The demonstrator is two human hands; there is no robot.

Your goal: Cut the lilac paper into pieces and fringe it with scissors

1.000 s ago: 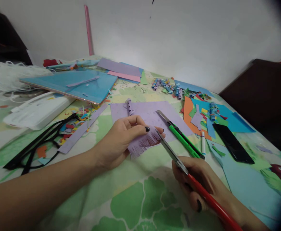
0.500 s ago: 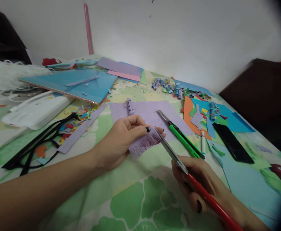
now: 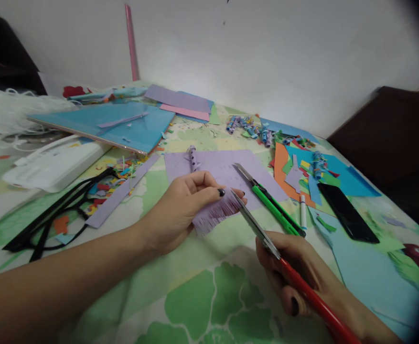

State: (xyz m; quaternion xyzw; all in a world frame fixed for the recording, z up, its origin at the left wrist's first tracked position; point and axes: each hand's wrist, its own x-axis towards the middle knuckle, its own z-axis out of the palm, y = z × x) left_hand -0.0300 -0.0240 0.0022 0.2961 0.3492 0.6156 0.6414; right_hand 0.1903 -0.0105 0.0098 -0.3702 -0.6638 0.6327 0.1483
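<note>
My left hand pinches a small strip of purple paper whose lower edge is cut into fine fringe. In my right hand is a pair of red-handled scissors, with the blade tips at the strip's right end beside my left fingertips. Whether the blades are parted is hard to make out. Beneath and behind the strip lies a larger purple sheet, bearing a small rolled paper tube with dark spots. A green box cutter rests partly on that sheet, its blade extended.
A black phone and a white marker lie at right among colored paper scraps. Black eyeglasses and a purple strip lie at left, near a white case and a blue board. Fringed paper rolls sit at the back.
Almost nothing differs. The scissors and my right thumb have shifted very slightly, while my left hand keeps its hold on the fringed strip.
</note>
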